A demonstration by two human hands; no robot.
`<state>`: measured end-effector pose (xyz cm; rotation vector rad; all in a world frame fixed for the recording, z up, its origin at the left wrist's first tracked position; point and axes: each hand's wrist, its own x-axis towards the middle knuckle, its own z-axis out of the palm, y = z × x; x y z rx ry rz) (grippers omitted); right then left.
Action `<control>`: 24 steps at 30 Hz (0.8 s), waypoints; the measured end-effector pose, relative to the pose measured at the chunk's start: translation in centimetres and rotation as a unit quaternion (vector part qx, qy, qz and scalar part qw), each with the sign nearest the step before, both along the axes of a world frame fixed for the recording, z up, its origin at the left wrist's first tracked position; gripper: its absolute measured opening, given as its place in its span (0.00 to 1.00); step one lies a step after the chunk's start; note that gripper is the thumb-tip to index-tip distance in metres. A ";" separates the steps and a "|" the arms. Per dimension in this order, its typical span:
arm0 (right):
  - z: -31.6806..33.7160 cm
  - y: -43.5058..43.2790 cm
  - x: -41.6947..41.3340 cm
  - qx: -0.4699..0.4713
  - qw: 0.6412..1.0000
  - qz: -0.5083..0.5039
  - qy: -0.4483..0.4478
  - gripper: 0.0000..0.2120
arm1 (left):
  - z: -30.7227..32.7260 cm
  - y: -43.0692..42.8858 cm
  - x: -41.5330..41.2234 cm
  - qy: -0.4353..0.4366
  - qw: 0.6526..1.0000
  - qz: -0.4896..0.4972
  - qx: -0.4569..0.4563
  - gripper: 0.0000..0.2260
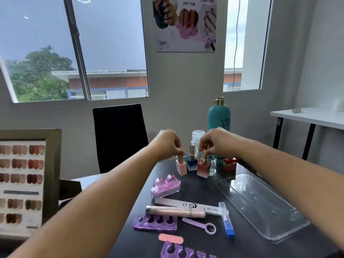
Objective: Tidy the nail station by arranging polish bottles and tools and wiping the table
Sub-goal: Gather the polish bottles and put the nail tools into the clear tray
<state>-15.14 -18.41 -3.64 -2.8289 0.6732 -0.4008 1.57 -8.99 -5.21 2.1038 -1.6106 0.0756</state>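
Pink polish bottle (181,167) hangs by its cap from the left hand (170,144), the rose bottle (203,168) likewise from the right hand (216,143), so both should be lowered upright beside the blue bottle (192,162) standing between the hands on the bench (204,243).

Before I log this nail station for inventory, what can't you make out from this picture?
Head view only:
- Red bottle: partly hidden behind the right hand and forearm.
- Clear bottle: its lower part is hidden by the hands and polish bottles.
- Lower purple toe separator: cut off by the bottom edge.
- Teal bottle: label too blurred to read.
- Colour chart: cut off by the left edge.
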 end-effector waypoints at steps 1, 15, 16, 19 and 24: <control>-0.2 -0.2 0.3 0.000 1.000 -0.001 0.005 0.06 | -0.5 -0.5 0.2 -0.001 1.000 0.002 0.002 0.08; -1.3 0.4 0.7 -0.043 0.999 0.000 0.007 0.10 | -1.2 -0.2 0.2 -0.006 0.999 0.015 0.032 0.14; -0.8 1.3 0.3 -0.041 0.999 0.002 -0.003 0.10 | -0.7 1.2 0.0 -0.012 0.999 0.020 0.031 0.15; 0.1 2.5 -0.6 -0.046 0.998 0.006 -0.030 0.09 | 0.3 3.2 0.2 -0.030 0.999 0.032 0.014 0.14; 0.3 3.1 -0.9 -0.040 0.998 0.020 -0.041 0.07 | 1.1 5.1 -0.2 -0.044 0.999 0.027 0.018 0.14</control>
